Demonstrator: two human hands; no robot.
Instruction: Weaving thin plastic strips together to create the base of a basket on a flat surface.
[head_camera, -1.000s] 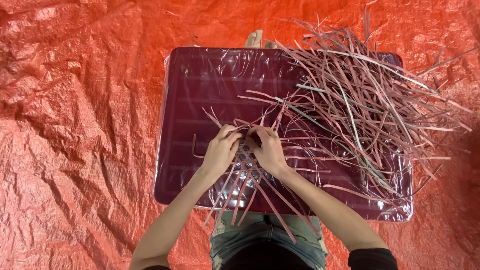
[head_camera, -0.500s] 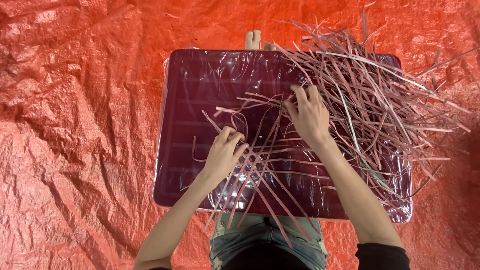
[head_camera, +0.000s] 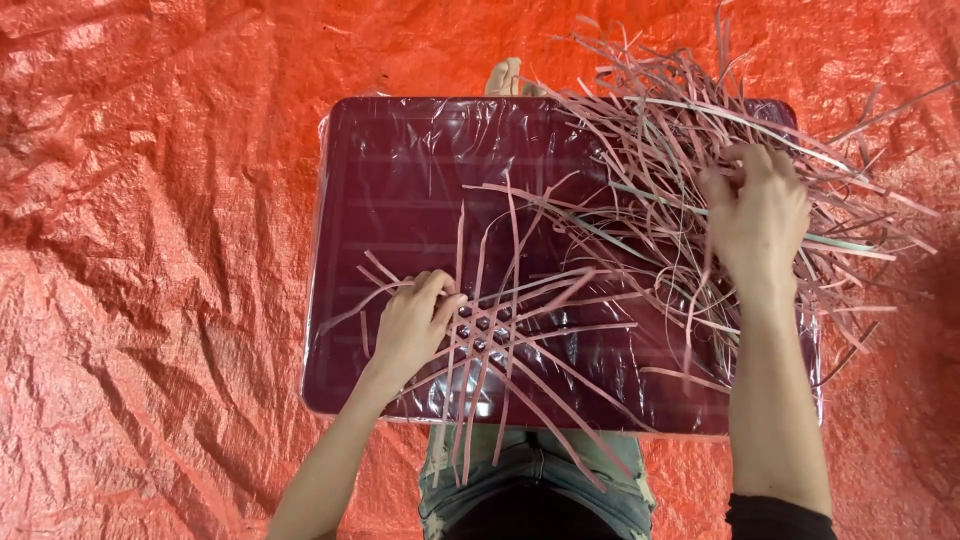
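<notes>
Woven patch (head_camera: 482, 335) of pink strips lies on maroon plastic-wrapped board (head_camera: 400, 180), pressed flat by left hand (head_camera: 415, 325), fingers together. Right hand (head_camera: 757, 215) pinches strips in loose pile (head_camera: 660, 150) at board's far right.

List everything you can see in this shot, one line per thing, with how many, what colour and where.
woven patch: one, pinkish strips crossed in an open lattice, lower middle of the board
loose strips: a large tangled pile, too many to count, pink with a few greenish ones, upper right of the board, spilling past its edge
board: one, dark maroon, wrapped in clear film, centre
tarpaulin: one, orange-red, crinkled, under everything
toes: tips only, beyond the board's far edge
jeans: faded blue-grey, bottom centre
left hand: pressing on the woven patch's left edge
right hand: in the loose strips, fingers closed on some
</notes>
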